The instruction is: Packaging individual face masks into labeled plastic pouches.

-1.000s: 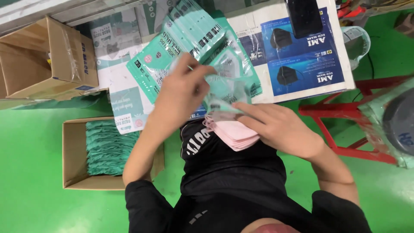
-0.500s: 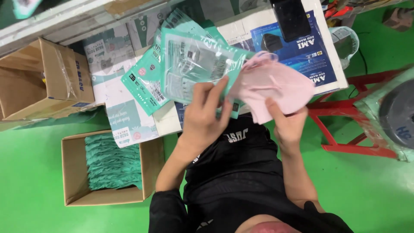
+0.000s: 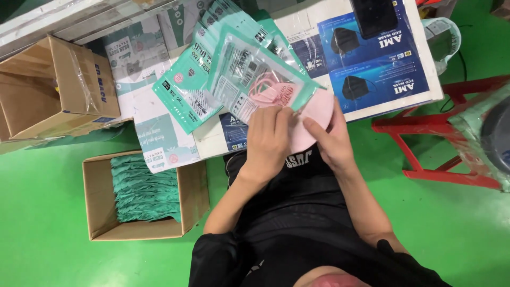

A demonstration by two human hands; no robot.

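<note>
Head view, looking down: both hands meet at the near edge of the table (image 3: 372,109), working a stack of pink masks (image 3: 313,119) into the open mouth of a clear-and-teal pouch (image 3: 255,79). Left hand (image 3: 268,141) is curled, fingers pinching the pouch mouth and the mask edge together; right hand (image 3: 332,138) is partly closed around the stack's right side, thumb on top. Masks sit partly inside the pouch, the pink loops showing through its clear window, the rest sticking out toward the person — just off the table edge, over the lap. More teal pouches (image 3: 186,98) fan out on the table left of the held one; a cardboard box of teal packs (image 3: 143,194) stands on the floor below the table's left end. Risk, as I judge it: the stack could catch on the pouch lip and buckle, or slip from the loose right-hand grip onto the floor.
</note>
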